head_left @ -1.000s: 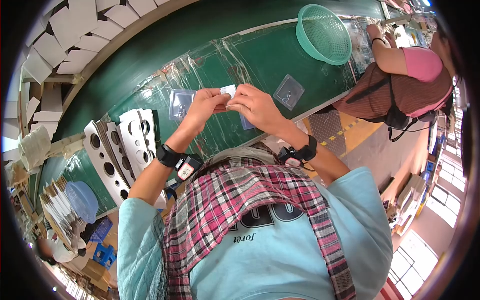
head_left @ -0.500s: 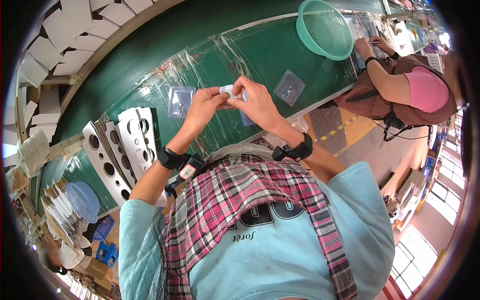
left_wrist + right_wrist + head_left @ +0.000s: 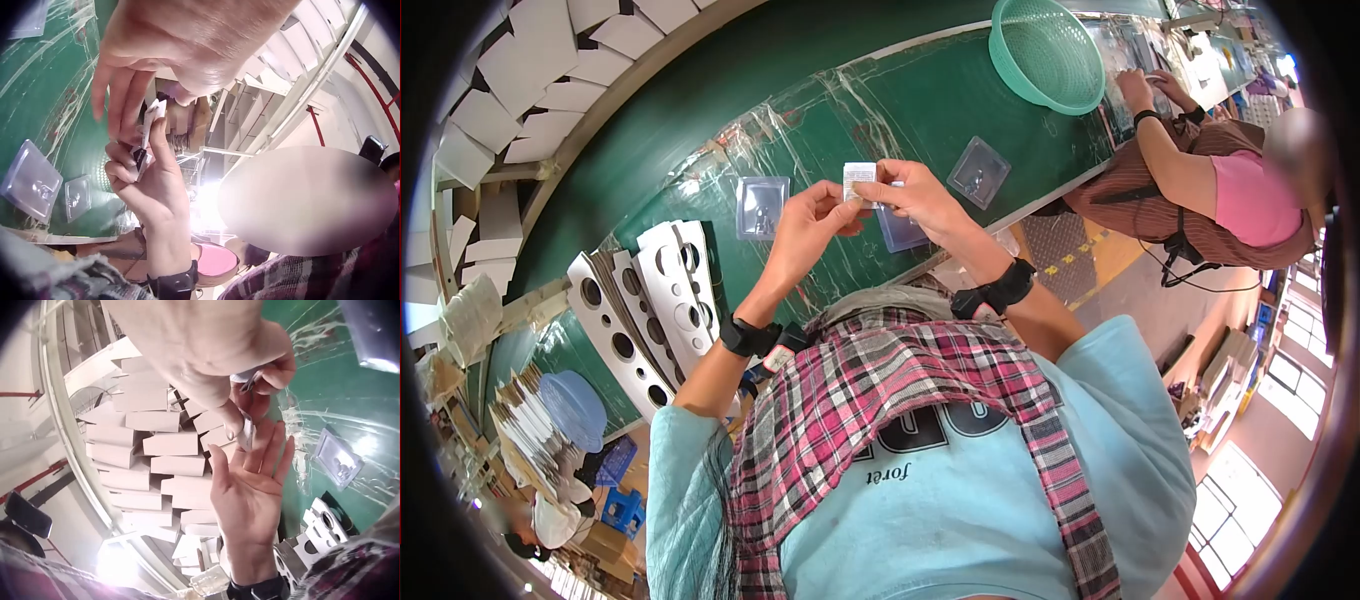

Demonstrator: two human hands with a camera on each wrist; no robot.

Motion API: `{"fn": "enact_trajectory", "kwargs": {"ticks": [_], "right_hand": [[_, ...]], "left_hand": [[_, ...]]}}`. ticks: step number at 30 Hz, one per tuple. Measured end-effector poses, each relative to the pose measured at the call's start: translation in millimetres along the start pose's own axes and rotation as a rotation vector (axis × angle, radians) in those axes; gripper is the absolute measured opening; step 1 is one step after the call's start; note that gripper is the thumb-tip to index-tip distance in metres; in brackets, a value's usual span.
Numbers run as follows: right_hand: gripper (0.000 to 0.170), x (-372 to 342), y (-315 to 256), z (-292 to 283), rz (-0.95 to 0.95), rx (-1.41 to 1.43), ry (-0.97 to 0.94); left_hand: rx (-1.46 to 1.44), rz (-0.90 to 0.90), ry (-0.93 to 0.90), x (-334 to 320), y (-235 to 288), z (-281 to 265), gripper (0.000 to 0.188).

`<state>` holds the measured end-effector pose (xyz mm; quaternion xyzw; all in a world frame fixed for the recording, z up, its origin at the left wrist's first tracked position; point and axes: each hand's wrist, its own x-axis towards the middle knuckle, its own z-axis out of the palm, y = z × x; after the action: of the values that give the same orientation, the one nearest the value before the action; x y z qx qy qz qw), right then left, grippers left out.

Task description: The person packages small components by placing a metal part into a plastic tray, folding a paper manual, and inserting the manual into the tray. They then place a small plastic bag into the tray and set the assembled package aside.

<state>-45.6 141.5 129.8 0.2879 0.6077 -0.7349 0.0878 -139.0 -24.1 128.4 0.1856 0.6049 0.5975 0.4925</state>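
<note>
A small white folded paper (image 3: 859,172) with fine print stands upright between the two hands, above the green table. My right hand (image 3: 920,200) pinches it, thumb across its face. In the left wrist view, a small dark-and-white piece (image 3: 139,156) shows at that hand's curled fingers; its kind I cannot tell. My left hand (image 3: 815,220) is beside the paper. The right wrist view shows its palm with fingers extended, fingertips close to the paper's lower end. Clear plastic blister shells lie around: one to the left (image 3: 762,208), one to the right (image 3: 980,173), another (image 3: 900,232) partly behind my right hand.
A green mesh basket (image 3: 998,55) stands at the table's far right. White cards with round holes (image 3: 615,330) lean in a row on the left, near a blue basin (image 3: 572,410). White boxes (image 3: 530,60) fill a rack beyond. Another person (image 3: 1250,190) works at the right.
The paper has come up into fuller view, its printed face showing between the hands. My left fingers have loosened from it, and my right thumb has moved across it. The shells stay put.
</note>
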Motion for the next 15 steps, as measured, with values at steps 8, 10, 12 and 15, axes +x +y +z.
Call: {"fn": "enact_trajectory", "kwargs": {"ticks": [8,10,12,15], "right_hand": [[0.025,-3,0,10,-0.307,-0.144,0.034],[0.024,-1,2,10,-0.296,-0.034,0.01],[0.022,-5,-6,6,-0.205,-0.091,-0.027],[0.02,-5,-5,6,-0.155,-0.011,-0.063]], "left_hand": [[-0.227,-0.09,0.095,0,-3,0,0.017],[-0.235,-0.073,0.132,1,0,2,0.016],[-0.235,-0.029,0.183,3,3,3,0.016],[-0.251,-0.045,0.137,4,0,-1,0.008]]}}
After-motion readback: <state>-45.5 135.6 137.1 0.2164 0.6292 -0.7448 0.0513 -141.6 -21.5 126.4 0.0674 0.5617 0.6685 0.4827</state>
